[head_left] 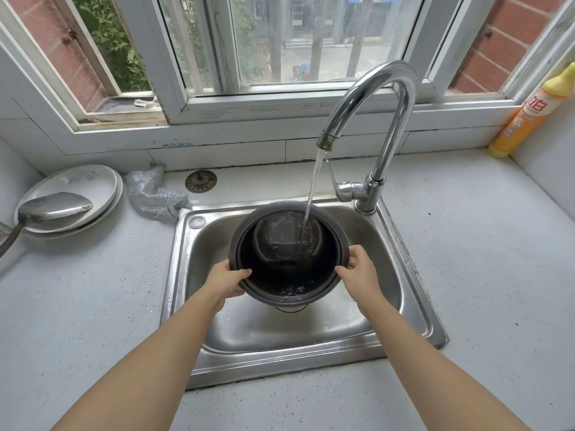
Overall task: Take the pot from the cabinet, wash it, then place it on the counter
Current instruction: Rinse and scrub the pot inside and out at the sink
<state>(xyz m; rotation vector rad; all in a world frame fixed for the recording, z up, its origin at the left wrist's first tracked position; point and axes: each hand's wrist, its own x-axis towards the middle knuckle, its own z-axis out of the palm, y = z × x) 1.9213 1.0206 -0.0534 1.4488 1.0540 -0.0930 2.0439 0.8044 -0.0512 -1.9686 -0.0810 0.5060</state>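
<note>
1. A person holds a dark pot (287,256) over the steel sink (413,284), rinsing it under water running from the tap (370,98).
2. The left hand (225,283) grasps the pot's rim at about 8 o'clock, thumb hooked inside the lip; the right hand (357,272) grasps the rim at about 4 o'clock.
3. The pot sits between the two hands and is tipped toward the person, its mouth facing the camera; the stream lands on the inner wall near 1 o'clock.
4. The wash looks best served by turning the pot slowly so the water sweeps the whole inside, keeping it low in the sink to limit splashing.
5. Wet rims slip, so both grips likely need to stay firm.
6. The washing step appears under way; the pale bench (466,244) around the sink awaits the pot.
7. A mesh scrubber (155,194) lies on the bench at 10 o'clock from the pot, a soap bottle (529,113) at 2 o'clock.
</note>
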